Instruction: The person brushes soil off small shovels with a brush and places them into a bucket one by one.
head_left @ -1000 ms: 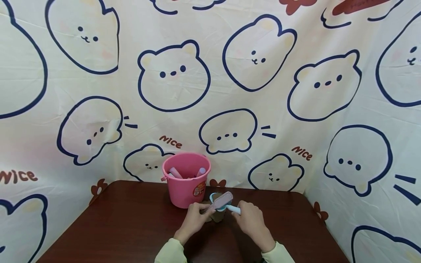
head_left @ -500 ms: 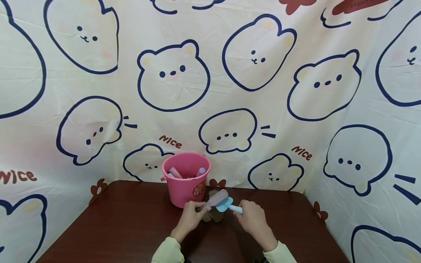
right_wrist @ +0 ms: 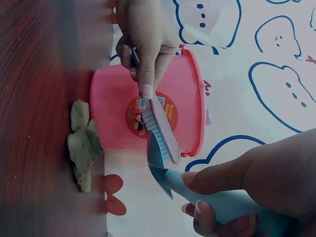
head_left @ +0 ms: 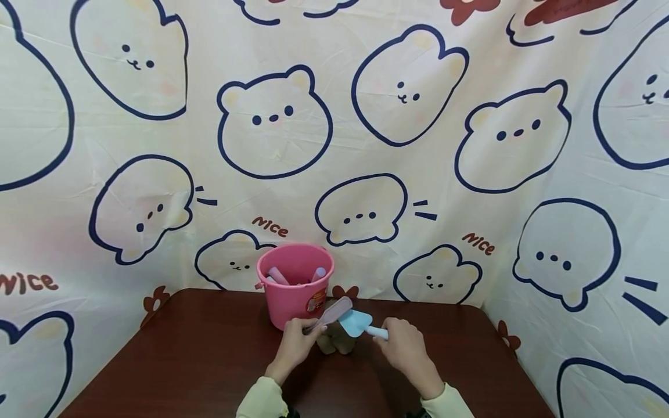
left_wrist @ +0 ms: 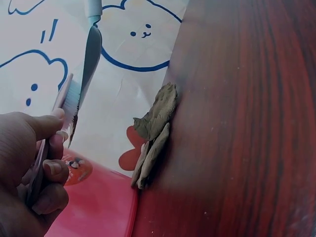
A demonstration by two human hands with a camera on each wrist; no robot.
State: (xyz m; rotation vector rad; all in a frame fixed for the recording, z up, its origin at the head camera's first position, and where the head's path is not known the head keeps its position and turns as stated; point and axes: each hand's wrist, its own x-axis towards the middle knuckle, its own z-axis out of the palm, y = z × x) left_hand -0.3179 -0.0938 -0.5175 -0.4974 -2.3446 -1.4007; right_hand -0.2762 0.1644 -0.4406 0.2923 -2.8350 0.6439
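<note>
My left hand (head_left: 297, 342) grips a pinkish brush (right_wrist: 165, 131) by its handle, thumb laid along it. In the right wrist view its pale bristles lie against the blade of a light blue toy shovel (head_left: 356, 323). The shovel's thick handle (right_wrist: 222, 205) is held in my right hand (head_left: 402, 345), fingers curled round it. Below both tools, lumps of grey-brown clay (left_wrist: 157, 116) sit on the table; in the head view brush and shovel partly cover them. Both tools are held above the clay.
A pink bucket (head_left: 292, 305) stands just behind my left hand, with several pale purple handles (head_left: 279, 276) inside. The dark wooden table (head_left: 209, 360) ends at a cloth backdrop (head_left: 366, 157) printed with bear faces, which also rises at both sides.
The shovel's blade has turned so its broad face shows in the head view. The left hand and brush have shifted a little to the left; the right hand has barely moved.
</note>
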